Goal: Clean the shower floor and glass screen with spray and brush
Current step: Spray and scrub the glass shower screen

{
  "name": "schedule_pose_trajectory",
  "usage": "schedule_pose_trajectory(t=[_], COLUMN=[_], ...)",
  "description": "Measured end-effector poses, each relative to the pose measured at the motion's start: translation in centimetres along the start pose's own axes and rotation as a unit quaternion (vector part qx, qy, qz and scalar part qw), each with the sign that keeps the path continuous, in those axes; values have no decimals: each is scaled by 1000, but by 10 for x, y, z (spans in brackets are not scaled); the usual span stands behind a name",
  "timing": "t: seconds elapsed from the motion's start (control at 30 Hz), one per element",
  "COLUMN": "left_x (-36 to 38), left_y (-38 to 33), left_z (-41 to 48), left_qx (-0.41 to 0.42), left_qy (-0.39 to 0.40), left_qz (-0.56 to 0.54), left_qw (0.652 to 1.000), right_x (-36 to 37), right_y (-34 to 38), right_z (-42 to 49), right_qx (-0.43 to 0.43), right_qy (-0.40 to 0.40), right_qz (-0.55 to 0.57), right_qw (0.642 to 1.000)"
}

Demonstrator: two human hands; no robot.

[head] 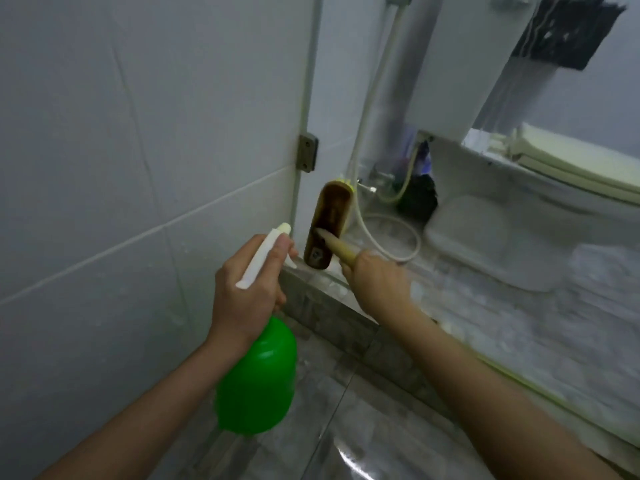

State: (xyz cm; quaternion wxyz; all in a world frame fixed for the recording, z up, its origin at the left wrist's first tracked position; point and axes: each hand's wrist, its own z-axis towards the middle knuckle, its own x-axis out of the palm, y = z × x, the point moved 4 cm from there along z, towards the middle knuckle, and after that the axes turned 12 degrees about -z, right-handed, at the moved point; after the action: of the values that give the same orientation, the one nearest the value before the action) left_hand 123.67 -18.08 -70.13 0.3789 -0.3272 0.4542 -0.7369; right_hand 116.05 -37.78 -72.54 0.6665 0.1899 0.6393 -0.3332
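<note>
I was on the glass-scrubbing step. My right hand (375,282) gripped the brush (329,223) handle, head pressed flat on the glass screen (339,98), low by the stone kerb (332,317). My left hand (242,289) clasped the green spray bottle (258,375) just beside it. The next move, I judged, needed spray on the glass and firm strokes.

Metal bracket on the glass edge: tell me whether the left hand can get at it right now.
Likely yes: the bracket sits above the left hand with nothing between them. That hand grips the spray bottle, though, so its fingers are not free to work on it.
</note>
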Motion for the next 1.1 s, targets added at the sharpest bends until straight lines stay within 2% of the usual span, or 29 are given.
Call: schedule_pose_trajectory(t=[0.13,0.23,0.37,0.5,0.63,0.77,0.87,1.1], left_x=[7,15,30,43,40,27,21,-1], left_y=[23,38,53,58,55,60,60,52], left_z=[0,2,-1,-8,-8,-8,-10,0], left_qx=[22,11,2,-31,-40,-17,-9,-17], left_qy=[28,63,90,100,73,70,57,11], left_qz=[45,14,-8,-32,-41,13,25,19], left_qw=[998,998,996,994,996,997,998,1000], right_x=[8,19,32,38,37,30,22,30], right_y=[-65,-112,-128,-131,-114,-60,-24,-70], right_z=[-46,-96,-121,-124,-117,-65,-24,-85], right_qx=[61,107,141,146,150,70,5,87], right_qy=[24,53,46,43,56,53,22,74], right_qz=[-25,-41,-54,-43,-13,57,53,-18], right_qw=[998,992,988,987,987,994,998,993])
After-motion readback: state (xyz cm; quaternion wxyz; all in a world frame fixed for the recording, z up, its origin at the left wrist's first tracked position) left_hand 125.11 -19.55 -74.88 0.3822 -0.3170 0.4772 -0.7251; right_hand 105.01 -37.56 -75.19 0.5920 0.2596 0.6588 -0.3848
